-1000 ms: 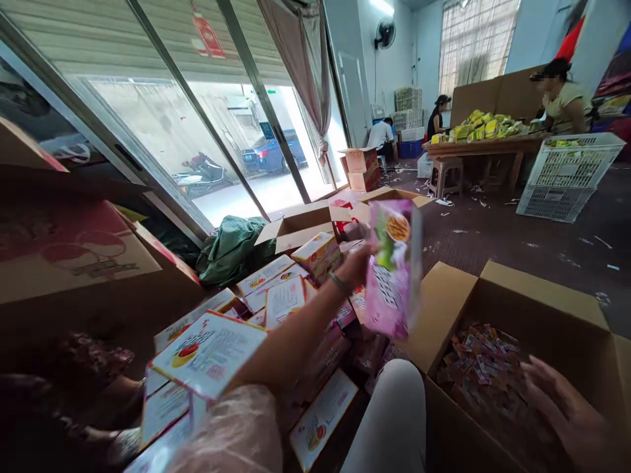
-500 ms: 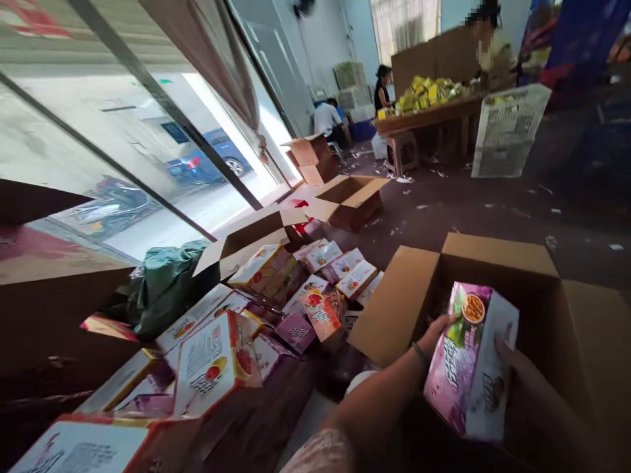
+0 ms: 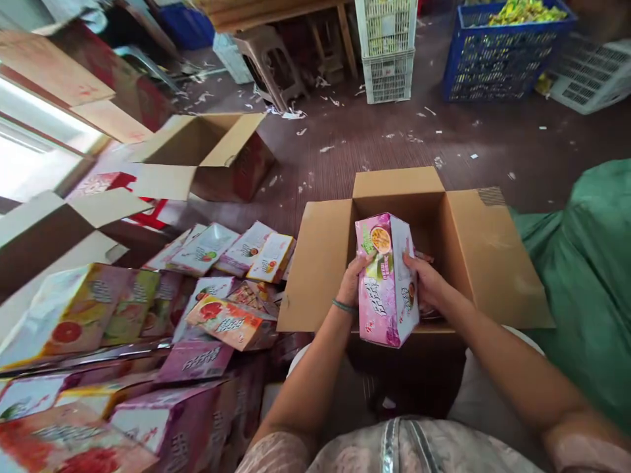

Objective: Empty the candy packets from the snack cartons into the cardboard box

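Between my two hands is a purple and white printed carton (image 3: 382, 289) with a passion fruit picture on it, tilted over the near side of an open cardboard box (image 3: 394, 184). My left hand (image 3: 352, 279) grips its left side, thumb on the printed face. On the other side my right hand (image 3: 424, 279) is closed on the white face, its fingers partly hidden behind. Inside the cardboard box, partly covered by the carton and my hand, some items show that I cannot make out.
Many fruit-printed cartons (image 3: 224, 322) lie piled at the left. Behind them stand open cardboard boxes (image 3: 234, 167). A green sack (image 3: 586, 276) is at the right. Farther back are white crates (image 3: 388, 75), a blue crate (image 3: 493, 62) and a stool (image 3: 271, 69). Paper scraps litter the floor.
My view has swung right and down, so the cardboard box now sits near the middle. Both hands still hold the same carton over it.
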`<state>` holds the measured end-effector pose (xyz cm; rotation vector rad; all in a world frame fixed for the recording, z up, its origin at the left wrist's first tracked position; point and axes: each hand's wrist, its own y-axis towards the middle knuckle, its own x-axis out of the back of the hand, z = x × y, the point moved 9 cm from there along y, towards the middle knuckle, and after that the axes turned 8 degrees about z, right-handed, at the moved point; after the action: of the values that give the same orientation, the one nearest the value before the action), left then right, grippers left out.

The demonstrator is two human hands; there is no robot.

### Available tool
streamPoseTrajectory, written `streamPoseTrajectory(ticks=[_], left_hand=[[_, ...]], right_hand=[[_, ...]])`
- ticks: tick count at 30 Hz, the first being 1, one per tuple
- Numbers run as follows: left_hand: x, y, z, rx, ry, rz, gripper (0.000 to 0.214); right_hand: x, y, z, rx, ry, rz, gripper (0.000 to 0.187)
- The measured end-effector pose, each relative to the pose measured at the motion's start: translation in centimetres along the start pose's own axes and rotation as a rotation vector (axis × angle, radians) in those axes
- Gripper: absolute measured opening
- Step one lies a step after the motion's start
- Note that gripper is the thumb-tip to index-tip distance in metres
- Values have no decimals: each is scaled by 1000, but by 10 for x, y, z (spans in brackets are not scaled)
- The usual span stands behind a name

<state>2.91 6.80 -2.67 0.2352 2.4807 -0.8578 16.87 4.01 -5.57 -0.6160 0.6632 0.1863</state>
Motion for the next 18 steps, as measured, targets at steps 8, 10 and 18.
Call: streamPoseTrajectory(ticks=[8, 10, 18], left_hand=[[-4, -1, -23, -198, 132, -78, 53], [-5, -1, -26, -232, 213, -68, 53], [8, 1, -31, -225, 492, -120, 74]], right_hand=[[-12, -11, 21, 240, -543, -36, 109], [-29, -33, 48, 483, -994, -83, 96], [-80, -50, 30, 566, -1988, 259, 22]])
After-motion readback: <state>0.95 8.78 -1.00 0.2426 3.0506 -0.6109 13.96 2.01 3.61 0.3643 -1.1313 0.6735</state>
